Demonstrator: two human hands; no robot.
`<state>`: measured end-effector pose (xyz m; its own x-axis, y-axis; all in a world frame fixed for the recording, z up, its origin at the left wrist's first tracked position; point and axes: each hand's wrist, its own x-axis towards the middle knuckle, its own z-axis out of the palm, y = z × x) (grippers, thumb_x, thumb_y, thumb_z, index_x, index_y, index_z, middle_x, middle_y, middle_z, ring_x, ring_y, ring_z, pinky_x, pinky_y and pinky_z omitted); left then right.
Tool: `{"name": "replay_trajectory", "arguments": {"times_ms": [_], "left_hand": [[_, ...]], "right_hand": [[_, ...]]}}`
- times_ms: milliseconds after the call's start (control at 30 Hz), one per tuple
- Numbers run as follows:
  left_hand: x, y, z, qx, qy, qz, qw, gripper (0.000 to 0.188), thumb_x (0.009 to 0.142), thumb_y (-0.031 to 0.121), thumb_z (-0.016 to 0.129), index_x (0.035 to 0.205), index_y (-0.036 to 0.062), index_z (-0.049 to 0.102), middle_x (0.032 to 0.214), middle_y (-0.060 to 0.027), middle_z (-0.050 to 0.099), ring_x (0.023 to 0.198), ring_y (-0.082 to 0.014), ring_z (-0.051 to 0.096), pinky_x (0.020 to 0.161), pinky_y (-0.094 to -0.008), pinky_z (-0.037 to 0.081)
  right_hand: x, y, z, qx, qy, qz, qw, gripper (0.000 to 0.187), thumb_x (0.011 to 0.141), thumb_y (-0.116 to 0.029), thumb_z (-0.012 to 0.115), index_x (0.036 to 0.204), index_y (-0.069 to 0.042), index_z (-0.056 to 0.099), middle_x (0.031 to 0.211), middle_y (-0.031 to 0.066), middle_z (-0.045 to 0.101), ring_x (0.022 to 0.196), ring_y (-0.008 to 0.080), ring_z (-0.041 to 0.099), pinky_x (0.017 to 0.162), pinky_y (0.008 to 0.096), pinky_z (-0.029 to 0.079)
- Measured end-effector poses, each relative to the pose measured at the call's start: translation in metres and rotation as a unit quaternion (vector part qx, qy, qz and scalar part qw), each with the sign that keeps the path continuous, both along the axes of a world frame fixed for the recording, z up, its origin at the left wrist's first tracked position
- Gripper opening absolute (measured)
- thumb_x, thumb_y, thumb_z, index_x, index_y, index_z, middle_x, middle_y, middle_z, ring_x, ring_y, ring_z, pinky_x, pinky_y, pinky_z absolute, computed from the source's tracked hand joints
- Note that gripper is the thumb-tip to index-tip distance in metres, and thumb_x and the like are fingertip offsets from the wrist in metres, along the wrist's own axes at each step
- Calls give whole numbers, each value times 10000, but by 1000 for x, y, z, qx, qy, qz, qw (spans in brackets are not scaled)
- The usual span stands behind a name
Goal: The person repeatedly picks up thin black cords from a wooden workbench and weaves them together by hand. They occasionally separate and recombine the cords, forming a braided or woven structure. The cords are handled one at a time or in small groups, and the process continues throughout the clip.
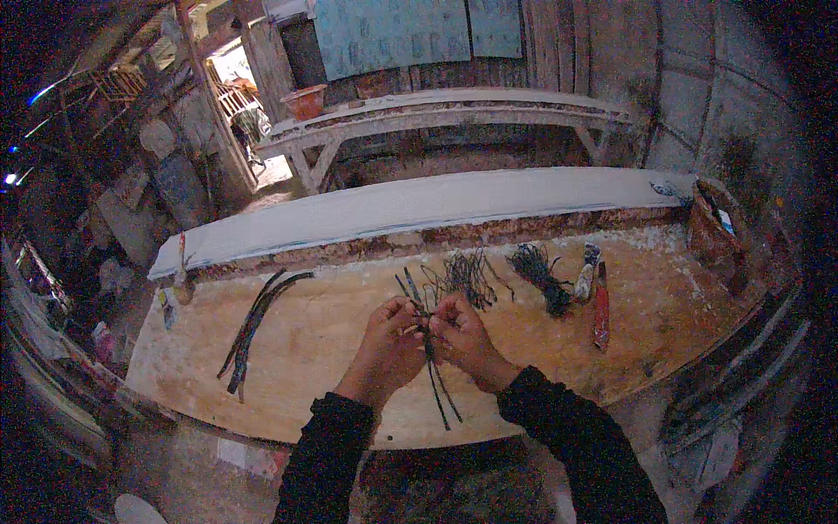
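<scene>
Near the middle of the wooden tabletop (332,349), my left hand (392,341) and my right hand (464,336) meet with fingers pinched together. Both grip a pair of thin dark strips (439,393), whose tips spread apart above and below my hands. What lies exactly between the fingertips is hidden. Just beyond my hands is a loose tangle of thin dark cord (471,278). To its right lies a thicker dark bundle of strands (543,278). On the left, several longer dark strips (250,332) rest in a curved bunch.
A red-handled tool (601,310) lies right of the bundles, beside a pale wrapped piece (586,272). A brown bag (714,229) stands at the far right corner. A brush-like tool (182,271) is at the left. Behind runs a raised white ledge (419,205).
</scene>
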<state>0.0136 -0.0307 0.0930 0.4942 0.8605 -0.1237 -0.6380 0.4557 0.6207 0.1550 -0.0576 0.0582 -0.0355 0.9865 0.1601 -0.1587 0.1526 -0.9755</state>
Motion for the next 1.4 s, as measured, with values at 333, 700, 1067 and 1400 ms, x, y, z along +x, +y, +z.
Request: {"name": "replay_trajectory", "arguments": {"times_ms": [333, 700, 1067, 1400], "left_hand": [[0, 2, -4, -3, 32, -38, 999, 65, 894, 106, 623, 909, 47, 602, 776, -59, 613, 657, -186, 592, 582, -378, 538], [-5, 10, -8, 17, 59, -31, 998, 107, 909, 58, 583, 807, 52, 551, 781, -69, 608, 675, -177, 594, 606, -325, 512], [-1, -2, 2, 80, 54, -77, 992, 184, 858, 90, 650, 1016, 46, 568, 961, -83, 617, 830, -237, 629, 708, -371, 553], [5, 3, -25, 90, 39, -128, 987, 257, 846, 20, 637, 1095, 11, 575, 991, -99, 640, 882, -252, 648, 757, -378, 554]], "right_hand": [[-1, -3, 2, 9, -7, 12, 1000, 101, 959, -115, 517, 1012, -138, 434, 929, 3, 503, 760, 94, 509, 586, 260, 457], [-7, -3, 2, -26, -27, -4, 999, 129, 946, -97, 519, 918, -142, 401, 858, -26, 424, 738, 69, 435, 591, 234, 403], [1, -10, 24, -92, 85, -3, 992, 228, 905, -101, 611, 1102, -94, 496, 972, 31, 586, 856, 114, 606, 704, 253, 545], [17, 7, 2, -118, 254, -8, 960, 140, 889, -108, 648, 936, -92, 517, 904, 54, 630, 781, 121, 637, 688, 287, 552]]}}
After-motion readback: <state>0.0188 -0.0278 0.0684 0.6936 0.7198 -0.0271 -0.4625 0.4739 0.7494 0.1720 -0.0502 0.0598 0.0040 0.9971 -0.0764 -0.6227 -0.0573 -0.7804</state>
